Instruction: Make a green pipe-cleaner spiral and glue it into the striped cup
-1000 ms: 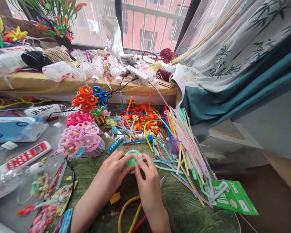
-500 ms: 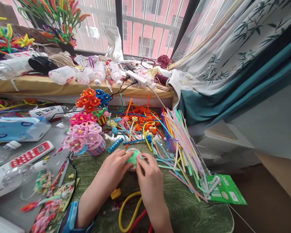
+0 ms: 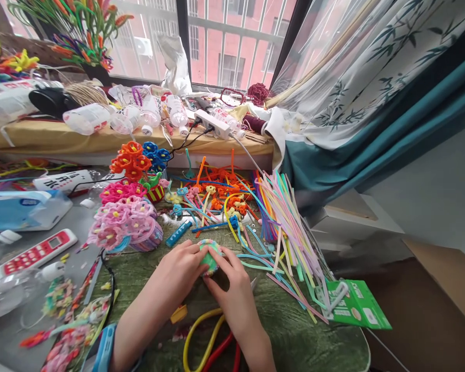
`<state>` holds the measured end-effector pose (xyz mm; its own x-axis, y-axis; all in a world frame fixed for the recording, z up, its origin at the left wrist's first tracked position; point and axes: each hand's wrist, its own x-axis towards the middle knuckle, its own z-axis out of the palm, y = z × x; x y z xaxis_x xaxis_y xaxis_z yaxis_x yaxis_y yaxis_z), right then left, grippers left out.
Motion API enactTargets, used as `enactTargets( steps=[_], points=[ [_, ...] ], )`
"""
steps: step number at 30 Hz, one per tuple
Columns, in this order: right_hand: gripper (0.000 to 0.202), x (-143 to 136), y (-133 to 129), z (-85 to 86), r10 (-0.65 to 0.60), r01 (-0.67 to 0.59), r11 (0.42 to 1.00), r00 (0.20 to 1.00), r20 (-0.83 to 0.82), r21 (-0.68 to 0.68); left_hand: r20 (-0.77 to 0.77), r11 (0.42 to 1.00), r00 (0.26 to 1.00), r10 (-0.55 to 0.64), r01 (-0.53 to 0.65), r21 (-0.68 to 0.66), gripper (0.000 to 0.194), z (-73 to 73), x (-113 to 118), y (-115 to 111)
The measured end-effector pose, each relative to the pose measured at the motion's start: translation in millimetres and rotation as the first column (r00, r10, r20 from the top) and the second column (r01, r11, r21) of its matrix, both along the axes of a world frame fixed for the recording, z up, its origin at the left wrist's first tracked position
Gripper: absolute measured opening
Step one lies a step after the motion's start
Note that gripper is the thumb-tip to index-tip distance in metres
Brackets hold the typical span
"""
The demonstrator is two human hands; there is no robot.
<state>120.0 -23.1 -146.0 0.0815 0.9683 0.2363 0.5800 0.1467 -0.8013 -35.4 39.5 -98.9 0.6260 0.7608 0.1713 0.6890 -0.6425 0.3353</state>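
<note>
Two hands: left (image 3: 178, 271), right (image 3: 232, 281). One remote (image 3: 33, 254) at 9 o'clock. One green box (image 3: 356, 306) at 4. One power strip (image 3: 212, 122) at 12. One tissue pack (image 3: 21, 209) at 9.

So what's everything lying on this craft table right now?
woven ball: one, green with pink rim, between both hands
pipe cleaner sticks: many, pastel mix, fanned out right of the hands
pink flowers: one cluster, pink, left of the hands
orange flowers: one cluster, orange, behind the pink ones
blue flowers: a few, blue, beside the orange
remote: one, red and white, far left
green packet: one, right table edge
power strip: one, white, on the sill
left hand: fingers on the ball
right hand: fingers on the ball
</note>
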Motion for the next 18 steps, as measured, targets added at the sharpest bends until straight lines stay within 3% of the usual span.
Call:
enactTargets(
  steps=[5, 12, 18],
  points=[
    [0.067, -1, 0, -1.8, 0.03, -0.026, 0.999, 0.994, 0.109, -0.035, 0.059, 0.999, 0.998, 0.035, -0.037, 0.04, 0.011, -4.7, -1, -3],
    [0.062, -1, 0, -4.3, 0.01, -0.008, 1.0, 0.983, 0.185, -0.013, 0.206, 0.956, 0.963, 0.172, -0.214, 0.199, 0.028, -20.8, -9, -23],
    [0.058, -3, -1, -2.8, -0.01, 0.006, 1.0, 0.973, 0.231, 0.017, 0.142, 0.961, 0.98, 0.137, -0.166, 0.222, 0.029, -21.9, -7, -27]
  ],
)
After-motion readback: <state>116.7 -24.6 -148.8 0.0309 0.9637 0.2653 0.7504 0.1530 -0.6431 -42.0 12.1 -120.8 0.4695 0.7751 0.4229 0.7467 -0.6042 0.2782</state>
